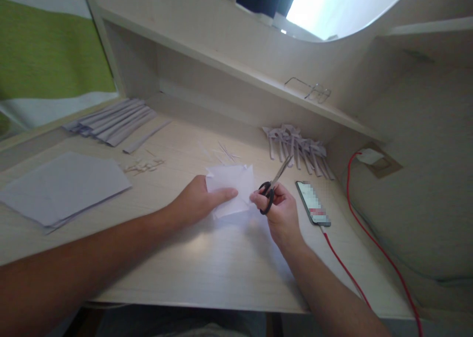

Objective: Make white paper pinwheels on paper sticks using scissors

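My left hand (197, 200) rests on the desk (207, 268) and pinches a small folded white paper (232, 186) by its left side, forefinger stretched across it. My right hand (281, 210) grips black-handled scissors (272, 186), whose blades point up and to the right, away from the paper. The right thumb touches the paper's right edge.
A stack of white sheets (64, 186) lies at the left, folded paper strips (113, 122) behind it, small scraps (144, 166) between. Cut paper pieces (297, 147) pile at the back right. A phone (313, 202) on a red cable (354, 278) lies right of my hand. Glasses (312, 90) sit on the shelf.
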Action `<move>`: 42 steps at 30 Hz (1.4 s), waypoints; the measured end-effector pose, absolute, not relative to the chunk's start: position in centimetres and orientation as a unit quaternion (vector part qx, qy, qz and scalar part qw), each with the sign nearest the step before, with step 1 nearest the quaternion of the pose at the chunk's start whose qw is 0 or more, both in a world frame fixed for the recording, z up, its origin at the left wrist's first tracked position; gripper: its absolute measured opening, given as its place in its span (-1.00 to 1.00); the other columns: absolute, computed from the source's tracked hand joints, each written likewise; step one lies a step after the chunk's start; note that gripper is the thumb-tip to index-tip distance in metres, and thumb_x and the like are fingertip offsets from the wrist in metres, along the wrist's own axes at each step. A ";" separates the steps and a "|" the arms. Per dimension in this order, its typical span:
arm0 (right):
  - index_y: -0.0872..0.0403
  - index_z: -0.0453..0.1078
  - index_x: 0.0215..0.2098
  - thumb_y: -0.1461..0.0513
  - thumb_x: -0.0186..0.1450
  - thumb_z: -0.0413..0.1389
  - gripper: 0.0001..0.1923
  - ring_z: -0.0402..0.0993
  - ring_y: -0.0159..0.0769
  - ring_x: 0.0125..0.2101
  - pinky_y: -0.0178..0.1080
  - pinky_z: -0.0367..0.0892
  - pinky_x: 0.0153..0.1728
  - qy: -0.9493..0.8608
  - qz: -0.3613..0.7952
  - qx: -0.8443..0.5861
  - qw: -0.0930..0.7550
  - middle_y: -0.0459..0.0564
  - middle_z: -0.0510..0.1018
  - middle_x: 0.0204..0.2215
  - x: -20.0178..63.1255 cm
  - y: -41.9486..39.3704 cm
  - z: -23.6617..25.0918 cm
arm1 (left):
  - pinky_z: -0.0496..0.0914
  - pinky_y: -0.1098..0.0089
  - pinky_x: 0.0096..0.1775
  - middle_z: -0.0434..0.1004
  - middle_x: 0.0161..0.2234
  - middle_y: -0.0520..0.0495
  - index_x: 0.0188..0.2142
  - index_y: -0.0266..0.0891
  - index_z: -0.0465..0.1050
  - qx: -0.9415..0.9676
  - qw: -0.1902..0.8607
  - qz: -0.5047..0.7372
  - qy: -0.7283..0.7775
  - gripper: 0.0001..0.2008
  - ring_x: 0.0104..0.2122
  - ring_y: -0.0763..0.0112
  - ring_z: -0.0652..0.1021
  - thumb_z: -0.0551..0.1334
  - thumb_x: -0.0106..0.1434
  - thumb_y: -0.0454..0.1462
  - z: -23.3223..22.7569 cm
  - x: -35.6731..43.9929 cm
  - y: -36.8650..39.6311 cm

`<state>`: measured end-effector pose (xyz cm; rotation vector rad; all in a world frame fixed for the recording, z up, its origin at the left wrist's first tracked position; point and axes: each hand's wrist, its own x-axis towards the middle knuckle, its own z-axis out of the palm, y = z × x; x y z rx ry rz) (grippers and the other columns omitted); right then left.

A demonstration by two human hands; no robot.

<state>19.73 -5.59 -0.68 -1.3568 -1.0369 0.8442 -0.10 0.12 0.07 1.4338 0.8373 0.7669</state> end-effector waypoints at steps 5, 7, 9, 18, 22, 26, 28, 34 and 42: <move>0.05 0.39 -0.43 0.18 -0.02 0.44 -0.67 0.41 -0.39 -0.50 -0.32 0.32 -0.46 -0.457 0.371 -0.578 0.565 -0.12 0.57 -0.49 19.5 -5.8 0.1 | 0.43 0.38 -0.33 0.68 -0.31 -0.10 -0.22 -0.30 0.62 0.609 0.616 0.333 0.373 -0.70 -0.36 0.26 0.61 0.38 0.18 -0.10 0.3 -0.4 0.7; 0.06 0.41 -0.43 0.15 0.01 0.44 -0.68 0.35 -0.41 -0.54 -0.34 0.27 -0.50 -0.483 0.380 -0.580 0.534 -0.13 0.55 -0.53 20.1 -5.8 0.5 | 0.46 0.35 -0.25 0.69 -0.26 -0.11 -0.19 -0.30 0.62 0.597 0.613 0.357 0.375 -0.69 -0.31 0.24 0.63 0.39 0.17 -0.11 0.6 -0.7 1.0; 0.08 0.43 -0.45 0.10 0.04 0.42 -0.68 0.29 -0.43 -0.57 -0.34 0.21 -0.54 -0.514 0.398 -0.585 0.485 -0.13 0.51 -0.57 21.0 -5.8 0.9 | 0.47 0.32 -0.18 0.70 -0.22 -0.13 -0.16 -0.31 0.61 0.576 0.614 0.392 0.370 -0.67 -0.26 0.22 0.64 0.41 0.15 -0.13 0.7 -1.0 1.4; 0.10 0.42 -0.48 0.09 0.05 0.46 -0.64 0.22 -0.44 -0.55 -0.34 0.11 -0.53 -0.611 0.447 -0.593 0.274 -0.16 0.41 -0.58 24.3 -6.2 2.1 | 0.50 0.29 -0.17 0.70 -0.19 -0.18 -0.04 -0.33 0.57 0.464 0.662 0.513 0.290 -0.59 -0.22 0.17 0.66 0.43 0.12 -0.23 0.2 -1.1 2.5; 0.09 0.42 -0.49 0.10 0.06 0.46 -0.66 0.22 -0.43 -0.54 -0.32 0.12 -0.50 -0.632 0.423 -0.590 0.272 -0.16 0.41 -0.58 24.4 -6.3 1.9 | 0.49 0.28 -0.14 0.70 -0.19 -0.17 -0.05 -0.32 0.58 0.460 0.653 0.524 0.295 -0.61 -0.19 0.15 0.66 0.44 0.12 -0.24 0.2 -1.0 2.5; 0.09 0.42 -0.51 0.09 0.07 0.45 -0.65 0.19 -0.44 -0.54 -0.32 0.11 -0.51 -0.632 0.416 -0.594 0.273 -0.18 0.38 -0.60 24.3 -6.4 1.9 | 0.49 0.28 -0.18 0.70 -0.19 -0.17 -0.09 -0.30 0.60 0.484 0.639 0.515 0.305 -0.64 -0.21 0.15 0.66 0.45 0.15 -0.19 -0.2 -1.2 2.6; 0.09 0.42 -0.52 0.08 0.06 0.46 -0.64 0.18 -0.44 -0.55 -0.33 0.10 -0.52 -0.632 0.412 -0.598 0.271 -0.19 0.35 -0.62 24.2 -6.4 2.0 | 0.49 0.27 -0.19 0.69 -0.19 -0.17 -0.10 -0.30 0.60 0.492 0.633 0.513 0.306 -0.64 -0.23 0.14 0.66 0.45 0.15 -0.17 -0.4 -1.2 2.7; 0.11 0.43 -0.53 0.05 0.07 0.45 -0.62 0.17 -0.45 -0.57 -0.33 0.07 -0.54 -0.630 0.411 -0.599 0.274 -0.18 0.33 -0.63 23.9 -6.5 2.2 | 0.50 0.23 -0.15 0.69 -0.16 -0.19 -0.09 -0.31 0.61 0.496 0.628 0.510 0.316 -0.63 -0.20 0.12 0.66 0.45 0.15 -0.16 -0.5 -1.2 2.6; 0.11 0.41 -0.55 0.04 0.07 0.44 -0.61 0.17 -0.45 -0.57 -0.33 0.07 -0.54 -0.634 0.403 -0.599 0.277 -0.19 0.33 -0.64 23.9 -6.5 2.1 | 0.50 0.23 -0.14 0.69 -0.16 -0.20 -0.12 -0.31 0.61 0.500 0.629 0.505 0.315 -0.64 -0.21 0.13 0.65 0.46 0.14 -0.15 -0.5 -1.1 2.7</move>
